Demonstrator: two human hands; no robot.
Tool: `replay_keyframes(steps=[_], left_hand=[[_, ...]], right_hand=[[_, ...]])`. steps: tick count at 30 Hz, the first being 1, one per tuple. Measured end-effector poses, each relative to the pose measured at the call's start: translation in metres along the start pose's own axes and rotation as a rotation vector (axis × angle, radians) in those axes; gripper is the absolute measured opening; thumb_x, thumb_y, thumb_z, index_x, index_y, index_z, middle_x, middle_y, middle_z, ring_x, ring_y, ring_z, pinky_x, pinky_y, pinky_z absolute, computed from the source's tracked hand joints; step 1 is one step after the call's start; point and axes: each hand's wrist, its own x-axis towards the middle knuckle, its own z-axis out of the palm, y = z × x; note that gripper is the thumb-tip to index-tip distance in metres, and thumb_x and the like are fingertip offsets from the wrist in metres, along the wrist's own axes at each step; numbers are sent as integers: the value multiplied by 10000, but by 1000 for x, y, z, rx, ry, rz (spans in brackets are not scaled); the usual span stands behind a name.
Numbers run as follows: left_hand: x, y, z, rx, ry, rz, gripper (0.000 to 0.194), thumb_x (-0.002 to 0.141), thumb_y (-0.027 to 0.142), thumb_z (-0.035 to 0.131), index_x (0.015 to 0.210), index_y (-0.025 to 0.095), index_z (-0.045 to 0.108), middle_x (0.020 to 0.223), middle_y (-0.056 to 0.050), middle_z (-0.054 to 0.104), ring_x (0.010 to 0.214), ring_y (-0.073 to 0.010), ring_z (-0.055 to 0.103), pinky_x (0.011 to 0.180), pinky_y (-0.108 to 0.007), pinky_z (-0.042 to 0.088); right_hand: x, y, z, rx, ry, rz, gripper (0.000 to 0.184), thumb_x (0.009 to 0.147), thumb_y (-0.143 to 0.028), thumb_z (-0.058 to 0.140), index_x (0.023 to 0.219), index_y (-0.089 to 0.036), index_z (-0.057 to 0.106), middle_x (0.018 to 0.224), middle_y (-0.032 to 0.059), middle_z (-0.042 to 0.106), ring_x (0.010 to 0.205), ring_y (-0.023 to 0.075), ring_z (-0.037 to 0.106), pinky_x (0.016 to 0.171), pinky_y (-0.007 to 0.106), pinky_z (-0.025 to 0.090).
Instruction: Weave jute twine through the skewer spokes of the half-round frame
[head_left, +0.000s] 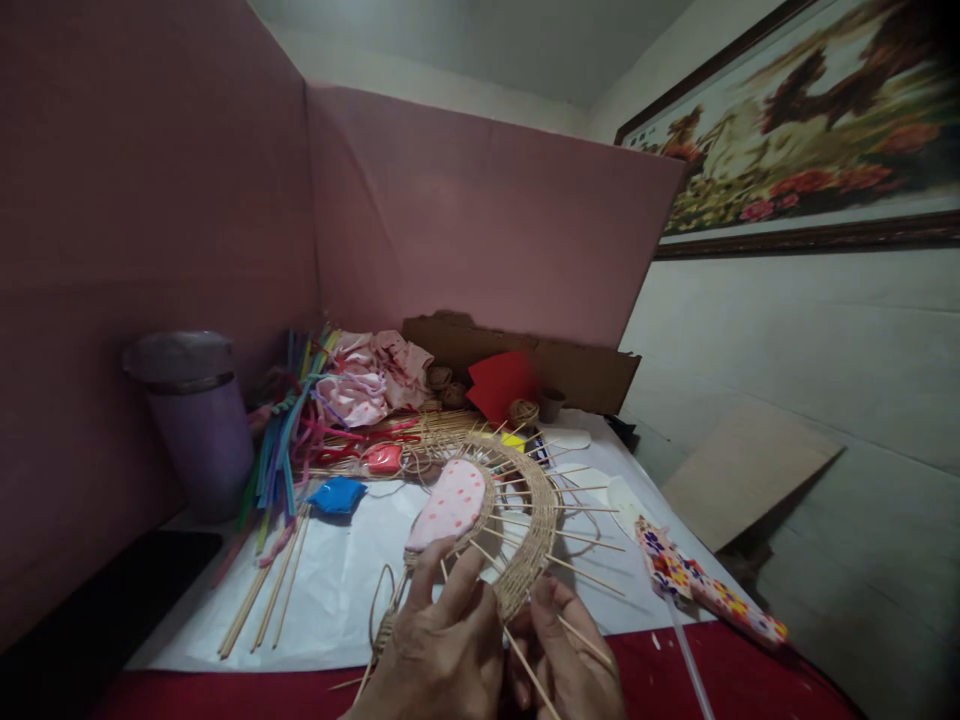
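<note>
A half-round piece woven from twine over thin wooden sticks [541,535] stands over the table, its stick ends fanning outward. At its inner side is a rounded pad of pink dotted cloth [454,498]. My left hand [446,640] grips the lower left part of the weaving, fingers bent over the sticks. My right hand [570,650] pinches the lower end of the woven band, with sticks passing between and beside its fingers. Whether it also holds a strand of twine is hidden. Wound twine [384,630] hangs left of my left hand.
White paper [360,590] covers the red cloth [262,698]. At left are a purple tumbler [199,430], pipe cleaners [277,480], loose sticks [259,605] and a blue packet [337,497]. A flower-patterned object [705,585] lies right. Cardboard [585,372] stands behind.
</note>
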Motion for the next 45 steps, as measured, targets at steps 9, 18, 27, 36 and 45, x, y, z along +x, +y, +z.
replay_keyframes(steps=[9,18,27,36,45], left_hand=[[1,2,-3,-18,-49,28,150,802,148,521,696,167,626,741,-30,602,1011,-231,510,949,-458,326],[5,3,-8,-101,-90,-4,150,818,127,509,749,161,637,810,-41,624,1041,-245,510,952,-484,324],[0,2,-4,-131,-149,2,129,824,189,530,769,166,645,815,-46,625,1044,-268,505,958,-523,312],[2,3,-5,-134,-135,-13,144,829,154,519,735,160,628,833,-39,627,1044,-252,506,961,-510,321],[2,3,-4,-136,-128,-7,155,837,151,506,743,147,629,799,-40,617,1020,-255,513,953,-521,326]], right_hand=[[4,5,-6,17,0,13,549,549,-492,774,926,-187,517,452,-55,546,277,62,398,283,144,270],[-3,-4,2,61,8,47,589,529,-481,786,943,-169,506,509,-40,555,348,55,403,321,149,300],[-3,-5,5,54,43,32,595,502,-492,790,913,-162,514,487,-62,514,352,50,390,319,147,293],[-8,-11,8,84,31,54,565,512,-449,797,912,-174,508,530,-36,572,368,61,434,342,153,291],[-8,-10,7,78,26,48,549,547,-450,783,930,-167,509,539,-38,573,381,52,425,348,148,296]])
